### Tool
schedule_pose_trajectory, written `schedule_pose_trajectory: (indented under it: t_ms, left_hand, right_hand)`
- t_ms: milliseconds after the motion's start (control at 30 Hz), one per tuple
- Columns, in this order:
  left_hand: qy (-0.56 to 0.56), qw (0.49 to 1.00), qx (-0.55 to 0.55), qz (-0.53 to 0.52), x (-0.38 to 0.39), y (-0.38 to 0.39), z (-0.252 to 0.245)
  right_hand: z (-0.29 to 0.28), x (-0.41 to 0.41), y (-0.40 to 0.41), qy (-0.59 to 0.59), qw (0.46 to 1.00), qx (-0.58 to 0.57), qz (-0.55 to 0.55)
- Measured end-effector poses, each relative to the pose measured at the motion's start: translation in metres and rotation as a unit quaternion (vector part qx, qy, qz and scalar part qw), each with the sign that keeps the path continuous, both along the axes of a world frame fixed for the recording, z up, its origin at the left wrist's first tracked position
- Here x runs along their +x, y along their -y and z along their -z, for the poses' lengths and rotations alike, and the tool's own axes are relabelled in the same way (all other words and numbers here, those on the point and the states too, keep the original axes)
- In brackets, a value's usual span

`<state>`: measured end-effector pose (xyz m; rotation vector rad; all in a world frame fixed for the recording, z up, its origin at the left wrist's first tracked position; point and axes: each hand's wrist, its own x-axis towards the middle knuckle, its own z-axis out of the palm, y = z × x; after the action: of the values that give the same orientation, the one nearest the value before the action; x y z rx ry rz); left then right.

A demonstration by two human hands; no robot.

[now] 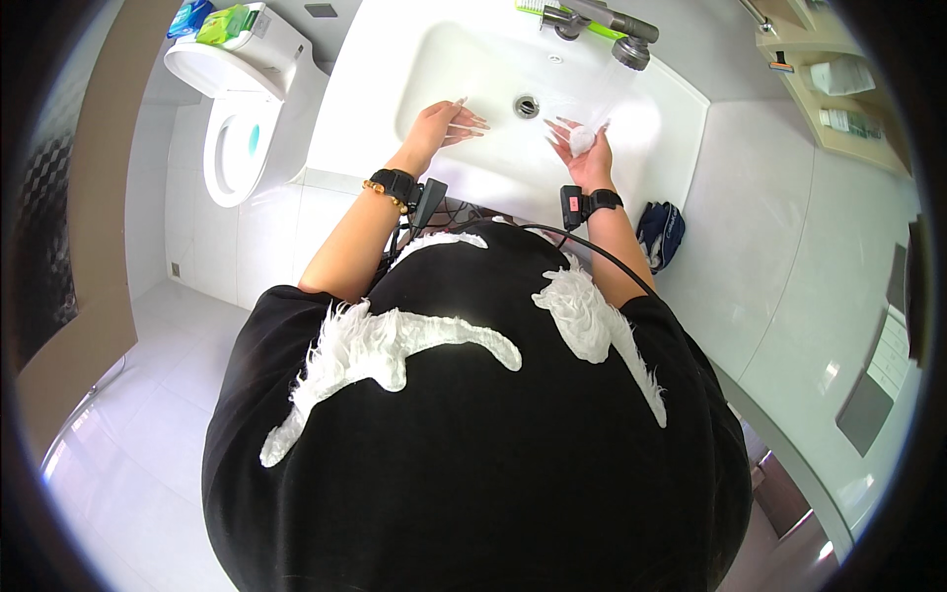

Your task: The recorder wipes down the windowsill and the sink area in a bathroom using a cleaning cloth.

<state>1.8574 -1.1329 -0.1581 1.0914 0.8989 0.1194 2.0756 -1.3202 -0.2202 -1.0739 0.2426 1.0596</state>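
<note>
Above a white washbasin [355, 111], my right hand [592, 163] is palm up with a small white round lump [582, 139] resting in it. The picture does not settle whether that lump is soap or foam. A faint spray falls toward this hand from the faucet [632, 53]. My left hand [441, 124] hovers over the basin's left side, its long-nailed fingers apart and nothing in them. Between the two hands, slightly farther back, lies the drain [527, 106].
A green-backed brush [534, 7] lies behind the faucet. At left stands a toilet [216, 152] with its lid up and packs of wipes [223, 24] on the tank. Right of me are a shelf [803, 89] holding toiletries and a dark blue bag [661, 235]. Cables [592, 248] run near my wrists.
</note>
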Motion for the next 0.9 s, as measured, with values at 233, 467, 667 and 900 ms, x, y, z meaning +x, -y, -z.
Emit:
schedule_pose_trajectory:
  t_ms: [233,467,667,900]
  left_hand:
    - [-0.004,1.0,0.004,0.009,0.0,0.001,0.0]
    - [-0.001,1.0,0.003,0.004,0.001,0.0,0.002]
    - [-0.004,1.0,0.005,0.004,-0.001,0.0,0.004]
    - [0.009,1.0,0.001,0.015,0.001,0.0,0.002]
  right_hand:
    - [0.018,0.005,0.003,-0.053,0.987,0.141,-0.049]
    - [0.035,0.021,0.013,-0.058,0.984,0.154,-0.071]
    - [0.016,0.005,0.006,-0.081,0.993,0.086,-0.024]
    - [0.021,0.012,0.01,-0.144,0.954,0.263,-0.03]
